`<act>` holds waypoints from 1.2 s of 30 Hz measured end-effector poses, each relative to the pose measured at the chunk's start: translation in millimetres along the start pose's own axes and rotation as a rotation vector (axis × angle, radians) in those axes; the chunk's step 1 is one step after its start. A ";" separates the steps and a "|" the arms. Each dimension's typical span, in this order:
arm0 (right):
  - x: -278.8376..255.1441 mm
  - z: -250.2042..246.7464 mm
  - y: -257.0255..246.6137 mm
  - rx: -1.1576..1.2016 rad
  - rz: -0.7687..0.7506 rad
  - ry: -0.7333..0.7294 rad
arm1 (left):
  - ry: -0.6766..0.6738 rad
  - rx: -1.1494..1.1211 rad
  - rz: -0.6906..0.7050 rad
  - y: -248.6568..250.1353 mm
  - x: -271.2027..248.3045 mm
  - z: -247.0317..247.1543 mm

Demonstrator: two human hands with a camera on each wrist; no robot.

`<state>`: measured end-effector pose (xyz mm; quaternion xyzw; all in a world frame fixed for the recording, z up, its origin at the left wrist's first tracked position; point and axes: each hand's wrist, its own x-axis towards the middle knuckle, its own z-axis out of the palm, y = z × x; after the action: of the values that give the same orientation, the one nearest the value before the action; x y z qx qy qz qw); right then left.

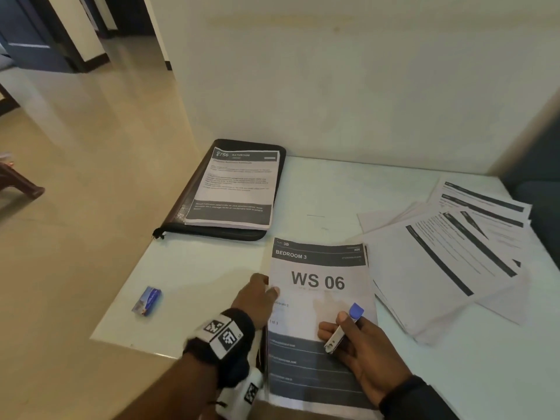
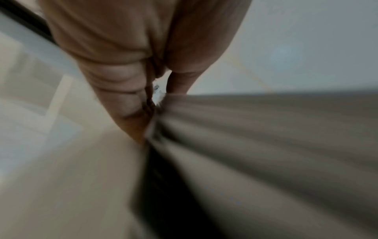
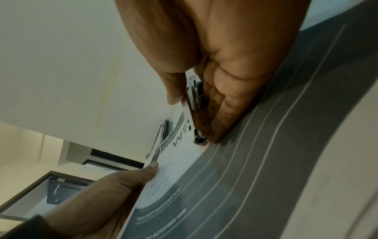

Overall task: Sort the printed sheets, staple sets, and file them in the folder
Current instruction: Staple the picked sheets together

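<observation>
Your right hand [image 1: 368, 353] holds a small stapler [image 1: 342, 330] with a blue end, thumb and fingers curled round it, and rests on the lower part of the "WS 06 / Bedroom 3" set of sheets [image 1: 318, 286]. That set lies on the white table [image 1: 212, 268] directly in front of you. Your left hand [image 1: 257, 298] grips the set's left edge, thumb on top of the page; in the right wrist view the thumb [image 3: 149, 171] presses on the sheet while the fingers go under it. The left wrist view is too blurred to add more. At the back left of the table lies the black folder [image 1: 278, 165], with a "Bathroom" stack of sheets [image 1: 233, 189] on top of it. Loose printed sheets [image 1: 454, 253] are fanned out on the right. A small blue box [image 1: 147, 301] sits near the table's left edge.
</observation>
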<state>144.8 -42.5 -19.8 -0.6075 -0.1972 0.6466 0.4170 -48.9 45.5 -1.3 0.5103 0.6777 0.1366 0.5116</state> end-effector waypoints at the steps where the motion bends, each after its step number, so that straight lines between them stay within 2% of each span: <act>1: 0.5 0.3 -0.6 0.000 0.003 -0.008 | -0.025 0.005 -0.010 4.3 7.3 -4.8; 5: 4.3 0.4 -0.3 -0.021 0.017 -0.020 | -0.129 0.002 -0.059 19.1 28.0 -19.3; 10: -2.9 2.5 2.9 -0.013 0.004 0.016 | -0.215 -0.042 -0.099 20.9 26.8 -26.9; 15: -5.9 7.0 4.1 -0.064 -0.034 0.053 | -0.233 -0.128 -0.083 8.1 17.5 -18.4; 20: -14.4 8.1 -2.1 -0.084 -0.042 0.050 | -0.183 -0.015 0.001 1.7 10.7 -10.2; 22: -19.5 0.7 -12.3 -0.235 -0.130 0.116 | -0.133 0.090 0.055 2.4 9.0 -11.8; 25: -23.9 -28.3 -26.4 -0.686 -0.289 0.331 | 0.000 0.189 0.136 -3.0 7.1 -20.1; 27: -25.3 -50.7 -25.3 -0.989 -0.255 0.428 | 0.058 0.162 0.136 -9.4 3.6 -26.1; 29: -21.9 -64.0 -16.0 -1.214 -0.190 0.458 | 0.088 0.151 0.135 -15.3 -1.3 -32.2; 32: -23.0 -65.0 -11.0 -1.296 -0.122 0.461 | 0.126 0.188 0.190 -14.4 -6.4 -40.3; 36: -28.7 -52.7 -17.8 -1.395 -0.123 0.484 | 0.146 0.156 0.293 -3.3 -18.1 -54.8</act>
<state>197.7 -67.9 1.9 -0.8448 -0.4986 0.1944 0.0015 -97.2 47.4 30.4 0.6303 0.6399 0.1932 0.3948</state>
